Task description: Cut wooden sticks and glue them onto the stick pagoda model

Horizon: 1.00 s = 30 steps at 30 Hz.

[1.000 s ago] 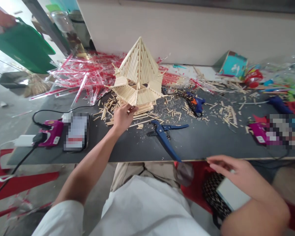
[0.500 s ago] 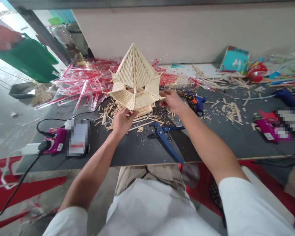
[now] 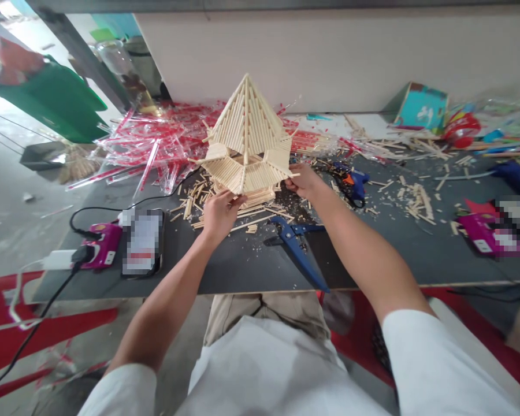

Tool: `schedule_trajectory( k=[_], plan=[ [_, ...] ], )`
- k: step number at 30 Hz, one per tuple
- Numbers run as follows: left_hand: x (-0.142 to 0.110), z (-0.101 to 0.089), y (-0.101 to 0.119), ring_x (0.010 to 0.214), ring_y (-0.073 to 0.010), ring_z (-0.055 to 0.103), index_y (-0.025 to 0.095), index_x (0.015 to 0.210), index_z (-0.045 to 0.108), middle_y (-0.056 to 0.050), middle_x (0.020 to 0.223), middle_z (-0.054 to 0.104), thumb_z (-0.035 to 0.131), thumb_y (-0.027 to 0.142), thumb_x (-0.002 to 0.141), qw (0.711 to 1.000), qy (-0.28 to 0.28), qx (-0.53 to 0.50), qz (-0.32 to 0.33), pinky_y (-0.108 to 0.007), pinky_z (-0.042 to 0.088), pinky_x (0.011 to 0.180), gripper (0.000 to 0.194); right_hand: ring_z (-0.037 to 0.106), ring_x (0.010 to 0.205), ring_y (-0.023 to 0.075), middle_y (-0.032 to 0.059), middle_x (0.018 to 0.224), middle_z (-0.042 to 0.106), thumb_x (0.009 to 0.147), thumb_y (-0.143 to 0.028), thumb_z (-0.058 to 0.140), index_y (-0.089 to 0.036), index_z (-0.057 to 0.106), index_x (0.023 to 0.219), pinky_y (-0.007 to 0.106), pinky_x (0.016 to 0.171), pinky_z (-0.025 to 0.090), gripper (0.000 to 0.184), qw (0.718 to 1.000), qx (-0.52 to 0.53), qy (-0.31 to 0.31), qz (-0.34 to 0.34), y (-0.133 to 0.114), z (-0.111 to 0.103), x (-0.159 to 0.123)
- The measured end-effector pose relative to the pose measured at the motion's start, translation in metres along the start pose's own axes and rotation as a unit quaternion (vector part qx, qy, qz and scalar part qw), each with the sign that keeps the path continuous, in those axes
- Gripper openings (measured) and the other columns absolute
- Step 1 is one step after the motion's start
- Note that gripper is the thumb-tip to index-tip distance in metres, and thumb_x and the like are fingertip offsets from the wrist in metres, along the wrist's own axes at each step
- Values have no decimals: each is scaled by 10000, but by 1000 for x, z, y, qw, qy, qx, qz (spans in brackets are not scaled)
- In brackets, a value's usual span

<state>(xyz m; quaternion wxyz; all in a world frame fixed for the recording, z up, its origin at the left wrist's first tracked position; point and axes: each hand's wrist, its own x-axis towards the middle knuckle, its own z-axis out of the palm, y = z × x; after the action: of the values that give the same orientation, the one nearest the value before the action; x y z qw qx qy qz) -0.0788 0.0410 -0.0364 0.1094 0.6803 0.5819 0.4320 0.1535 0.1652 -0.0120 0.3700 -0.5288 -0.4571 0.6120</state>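
Note:
A model pavilion built from thin wooden sticks stands upright over the dark table, with a pointed upper roof and a flared lower roof. My left hand is closed at the front of it, fingers at the underside of the lower roof. On the other side, my right hand grips the right corner of the lower roof; some of its fingertips are hidden behind the sticks. Just in front of the model lies a blue-handled cutter. Loose cut sticks are scattered around the model's base.
Red-and-clear plastic wrappers pile up behind and left. A phone and a purple power strip with cables lie at left. Blue glue guns rest to the right, near a teal box. The table's front edge is close to my body.
The whole view has shifted slightly, so everything appears a little farther right. Both hands stay at the model's lower roof, and the model looks turned very slightly at most.

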Motion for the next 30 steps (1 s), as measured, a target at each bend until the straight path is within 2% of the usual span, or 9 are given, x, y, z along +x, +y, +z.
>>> schedule_trajectory(
  k=[4,8,14,17,20,23,25,27,30],
  plan=[
    [7,-8,6,669,-137,638,197,848,766,-33,823,750,667,358,928,999,14,-10,-27,-265,480,677,205,355,383,18,-83,519,539,785,-168,826,-217,466,768,163,374,201,365,999,15,34,18,0,-10,-17],
    [23,-15,3,638,-127,588,197,738,733,0,704,690,661,291,887,999,19,3,-43,-258,458,671,190,402,387,28,-49,616,665,767,-186,851,-231,429,789,169,366,221,425,998,23,52,17,5,-11,-40],
    [39,-14,-21,522,-125,539,198,773,796,23,557,630,778,353,745,984,74,-12,-159,-259,407,562,159,396,357,38,2,679,741,752,-352,876,-233,453,766,194,353,206,440,999,1,40,0,21,-5,-56],
    [40,-12,-26,537,-128,561,197,800,802,19,570,644,790,353,735,982,101,-3,-162,-261,423,577,169,433,374,53,23,690,747,789,-412,833,-225,500,757,205,380,279,384,997,-59,36,-40,30,-6,-53],
    [36,-15,-22,582,-134,602,191,809,779,0,653,701,766,318,772,987,103,12,-123,-268,460,618,133,500,431,86,30,700,748,857,-430,750,-218,558,803,228,453,387,291,982,-152,33,-111,34,-10,-51],
    [27,-23,-10,639,-123,628,194,908,758,-27,841,754,708,282,849,990,116,43,-71,-258,481,652,118,633,589,148,48,752,764,910,-444,668,-207,632,853,262,577,469,246,949,-266,15,-168,27,-27,-54],
    [19,-29,-3,673,-119,636,200,974,747,-34,914,754,668,302,904,989,126,57,-44,-250,487,669,147,693,728,199,65,784,767,927,-445,636,-199,685,866,306,706,505,258,903,-375,42,-203,17,-48,-58],
    [11,-32,4,673,-121,631,201,943,744,-26,853,740,641,340,943,992,103,70,-8,-249,486,683,173,702,826,252,99,841,767,929,-445,620,-188,716,906,368,818,499,275,840,-486,134,-200,7,-78,-61],
    [2,-30,12,623,-118,613,207,860,736,-6,729,713,619,373,973,995,-19,70,75,-248,460,650,232,664,986,323,198,1012,750,926,-425,605,-149,722,1023,424,877,451,315,772,-561,281,-99,0,-125,-61]
  ],
)
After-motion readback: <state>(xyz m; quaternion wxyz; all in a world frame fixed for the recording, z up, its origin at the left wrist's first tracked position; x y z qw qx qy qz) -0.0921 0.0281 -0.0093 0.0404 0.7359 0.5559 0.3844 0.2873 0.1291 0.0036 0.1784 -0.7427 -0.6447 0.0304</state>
